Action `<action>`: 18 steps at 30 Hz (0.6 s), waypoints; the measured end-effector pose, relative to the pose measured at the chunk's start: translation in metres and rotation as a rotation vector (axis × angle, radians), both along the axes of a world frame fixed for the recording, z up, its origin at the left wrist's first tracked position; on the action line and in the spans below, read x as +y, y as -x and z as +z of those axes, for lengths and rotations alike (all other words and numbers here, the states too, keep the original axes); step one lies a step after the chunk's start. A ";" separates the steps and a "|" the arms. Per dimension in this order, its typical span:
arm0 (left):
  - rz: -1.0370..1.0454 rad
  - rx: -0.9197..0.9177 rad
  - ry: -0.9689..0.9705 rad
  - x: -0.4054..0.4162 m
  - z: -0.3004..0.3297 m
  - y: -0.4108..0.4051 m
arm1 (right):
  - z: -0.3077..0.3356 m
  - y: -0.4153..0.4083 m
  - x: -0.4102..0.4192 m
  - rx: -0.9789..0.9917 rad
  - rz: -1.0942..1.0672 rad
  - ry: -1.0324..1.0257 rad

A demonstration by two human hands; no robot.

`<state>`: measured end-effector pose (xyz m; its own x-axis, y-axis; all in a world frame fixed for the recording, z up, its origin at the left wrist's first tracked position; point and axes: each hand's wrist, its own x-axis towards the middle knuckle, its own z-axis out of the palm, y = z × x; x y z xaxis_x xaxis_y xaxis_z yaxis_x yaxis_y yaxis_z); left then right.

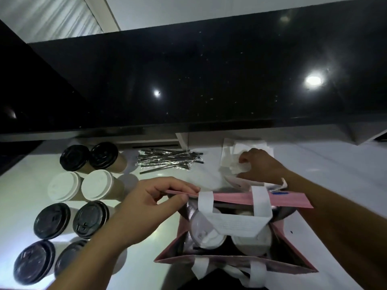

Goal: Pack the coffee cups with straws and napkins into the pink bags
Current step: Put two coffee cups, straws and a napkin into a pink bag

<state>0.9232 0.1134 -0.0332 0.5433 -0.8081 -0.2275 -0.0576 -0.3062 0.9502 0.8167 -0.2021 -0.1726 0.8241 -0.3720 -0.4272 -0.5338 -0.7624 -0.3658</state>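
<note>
An open pink bag (236,198) with white handles stands in front of me, holding two white-lidded cups (206,231). My left hand (150,204) pinches the bag's far rim at its left end. Beyond the bag, my right hand (258,164) grips a white napkin (238,166) at the napkin pile (229,150). Wrapped black straws (167,159) lie in a heap at the centre back. Cups with black lids (74,157) and white lids (97,184) stand in rows on the left.
A black glossy shelf (188,80) overhangs the back of the white counter (335,164). A second pink bag lies flat behind the open one, partly hidden under my right wrist.
</note>
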 end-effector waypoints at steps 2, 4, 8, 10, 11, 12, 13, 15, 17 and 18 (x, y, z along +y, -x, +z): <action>0.004 0.011 0.012 0.000 0.001 0.000 | 0.004 0.004 -0.003 -0.036 -0.035 -0.066; 0.003 0.012 0.009 0.000 0.001 0.000 | 0.008 0.009 -0.004 -0.057 -0.065 -0.127; -0.001 0.025 -0.004 0.000 0.001 0.001 | 0.009 0.009 0.000 -0.106 -0.039 -0.113; -0.004 0.031 -0.002 -0.001 0.002 0.001 | 0.007 0.007 0.000 -0.139 -0.028 -0.096; -0.004 0.031 -0.003 -0.001 0.003 0.001 | 0.005 0.007 -0.001 -0.154 -0.025 -0.092; -0.004 0.031 -0.005 -0.002 0.004 0.001 | 0.003 0.008 -0.002 -0.159 -0.023 -0.086; -0.003 0.034 -0.006 -0.002 0.004 0.001 | 0.001 0.008 -0.003 -0.155 -0.025 -0.075; -0.001 0.041 -0.005 -0.002 0.005 0.002 | -0.003 0.009 -0.004 -0.136 -0.069 -0.051; 0.007 0.053 0.001 -0.002 0.006 0.003 | -0.008 0.009 -0.005 -0.122 -0.130 -0.040; 0.011 0.063 0.008 -0.002 0.006 0.003 | -0.009 0.009 -0.006 -0.121 -0.157 -0.049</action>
<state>0.9201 0.1118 -0.0275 0.5368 -0.8041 -0.2553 0.0058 -0.2991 0.9542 0.8076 -0.2080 -0.1813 0.8042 -0.4810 -0.3491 -0.5943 -0.6529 -0.4696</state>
